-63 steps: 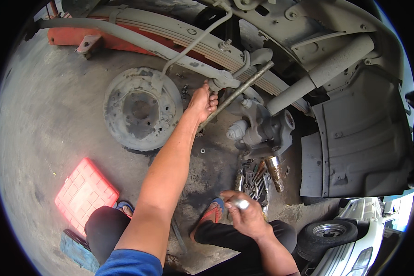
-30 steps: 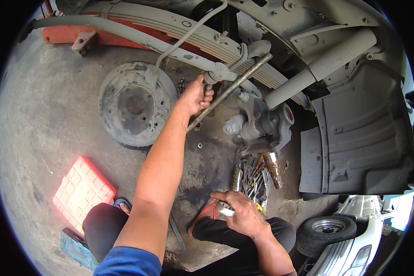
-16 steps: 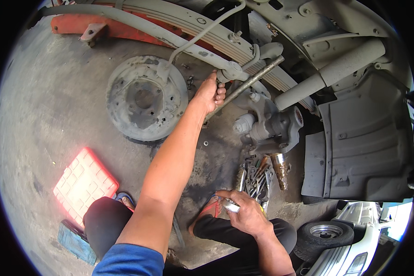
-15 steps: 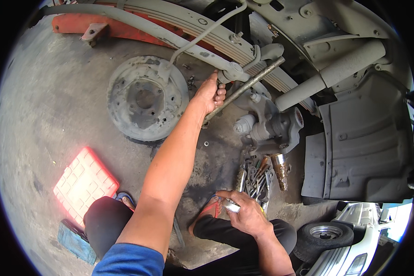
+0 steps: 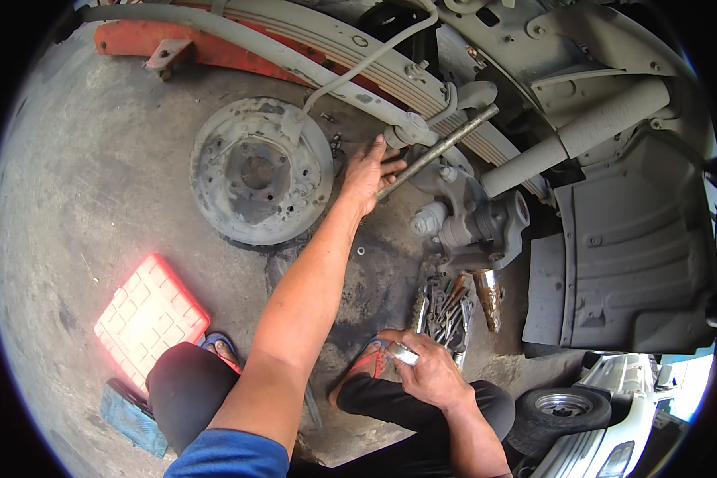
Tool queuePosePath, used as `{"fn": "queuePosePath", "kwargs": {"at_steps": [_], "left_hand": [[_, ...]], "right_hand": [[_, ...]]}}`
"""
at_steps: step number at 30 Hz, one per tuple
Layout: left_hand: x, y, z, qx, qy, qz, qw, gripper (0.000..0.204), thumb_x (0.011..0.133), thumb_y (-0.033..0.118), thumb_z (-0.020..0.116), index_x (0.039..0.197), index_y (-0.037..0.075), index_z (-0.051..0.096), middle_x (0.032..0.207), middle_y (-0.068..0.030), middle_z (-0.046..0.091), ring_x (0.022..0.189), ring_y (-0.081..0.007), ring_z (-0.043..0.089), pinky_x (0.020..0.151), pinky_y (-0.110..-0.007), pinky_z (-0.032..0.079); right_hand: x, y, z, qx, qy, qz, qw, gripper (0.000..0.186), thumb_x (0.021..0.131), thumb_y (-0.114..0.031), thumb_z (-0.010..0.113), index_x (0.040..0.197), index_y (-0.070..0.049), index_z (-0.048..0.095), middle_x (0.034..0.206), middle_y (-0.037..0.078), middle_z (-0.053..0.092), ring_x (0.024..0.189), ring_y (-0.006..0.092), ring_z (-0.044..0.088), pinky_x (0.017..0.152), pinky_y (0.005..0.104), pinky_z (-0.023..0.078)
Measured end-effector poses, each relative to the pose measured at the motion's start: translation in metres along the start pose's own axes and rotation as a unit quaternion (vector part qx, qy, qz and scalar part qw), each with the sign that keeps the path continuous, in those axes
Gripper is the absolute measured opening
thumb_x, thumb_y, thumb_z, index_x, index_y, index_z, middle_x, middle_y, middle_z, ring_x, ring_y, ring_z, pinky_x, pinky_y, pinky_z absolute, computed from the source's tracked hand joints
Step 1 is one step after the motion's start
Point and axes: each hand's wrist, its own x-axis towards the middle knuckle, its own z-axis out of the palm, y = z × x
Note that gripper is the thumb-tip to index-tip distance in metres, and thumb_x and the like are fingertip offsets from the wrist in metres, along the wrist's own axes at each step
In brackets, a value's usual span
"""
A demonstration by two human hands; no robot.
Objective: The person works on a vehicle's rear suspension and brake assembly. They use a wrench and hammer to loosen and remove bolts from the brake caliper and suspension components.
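My left hand (image 5: 366, 177) reaches forward with its fingers apart, beside a grey rod-end joint (image 5: 407, 130). Its fingertips are close to the joint and to a long metal bar (image 5: 446, 145) that runs diagonally past them; I cannot tell whether they touch. Low in the view, my right hand (image 5: 432, 373) is closed around a shiny, rounded metal tool (image 5: 404, 354), whose kind the fingers hide. A round grey brake backing plate (image 5: 207, 179) lies left of my left hand. To the right stands a grey steering knuckle (image 5: 474, 227).
Several wrenches and other hand tools (image 5: 451, 312) lie on the floor beside a brown-stained metal cylinder (image 5: 487, 299). A red plastic case (image 5: 153, 315) is at the left. Leaf springs (image 5: 398, 68), a shock absorber (image 5: 577, 135) and a black splash guard (image 5: 641, 247) border the far and right sides.
The fingers of my left hand have loosened from a curled grip by the joint and spread apart. My right hand stays in place with the metal tool.
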Motion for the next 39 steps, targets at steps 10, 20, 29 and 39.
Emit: {"fn": "queuePosePath", "kwargs": {"at_steps": [10, 20, 29, 39], "left_hand": [[0.036, 0.015, -0.014, -0.043, -0.172, -0.233, 0.956, 0.05, 0.107, 0.06, 0.036, 0.097, 0.013, 0.049, 0.081, 0.0023, 0.044, 0.064, -0.0104, 0.037, 0.057, -0.028, 0.033], [0.024, 0.025, -0.01, 0.015, -0.146, -0.19, 0.971, 0.057, 0.105, 0.065, 0.037, 0.093, 0.012, 0.053, 0.074, 0.0026, 0.048, 0.062, -0.0127, 0.042, 0.056, -0.027, 0.034], [0.018, 0.023, 0.002, 0.024, -0.106, -0.085, 0.99, 0.053, 0.107, 0.061, 0.031, 0.094, 0.013, 0.05, 0.075, 0.0014, 0.045, 0.064, -0.0135, 0.042, 0.058, -0.027, 0.034], [0.023, 0.014, -0.011, -0.012, -0.1, -0.102, 0.99, 0.048, 0.109, 0.057, 0.034, 0.107, 0.013, 0.056, 0.083, -0.0003, 0.055, 0.071, -0.0157, 0.051, 0.063, -0.03, 0.039]], "right_hand": [[0.003, 0.001, 0.002, -0.004, -0.029, -0.022, 0.999, 0.047, 0.079, 0.006, 0.063, 0.125, -0.004, 0.062, 0.115, 0.017, 0.071, 0.108, 0.0385, 0.066, 0.097, 0.0456, 0.052], [-0.002, 0.006, 0.003, -0.016, -0.021, -0.019, 0.999, 0.028, 0.083, 0.003, 0.067, 0.11, -0.005, 0.065, 0.121, 0.008, 0.07, 0.1, 0.0368, 0.068, 0.087, 0.0426, 0.056], [-0.004, 0.007, 0.002, -0.011, -0.018, -0.006, 1.0, 0.031, 0.081, 0.004, 0.067, 0.112, -0.004, 0.066, 0.118, 0.009, 0.071, 0.099, 0.037, 0.067, 0.087, 0.0435, 0.056], [-0.003, 0.003, 0.0, -0.004, -0.049, -0.001, 0.999, 0.044, 0.078, 0.007, 0.061, 0.122, -0.001, 0.062, 0.11, 0.018, 0.071, 0.107, 0.0392, 0.066, 0.095, 0.0461, 0.052]]}}
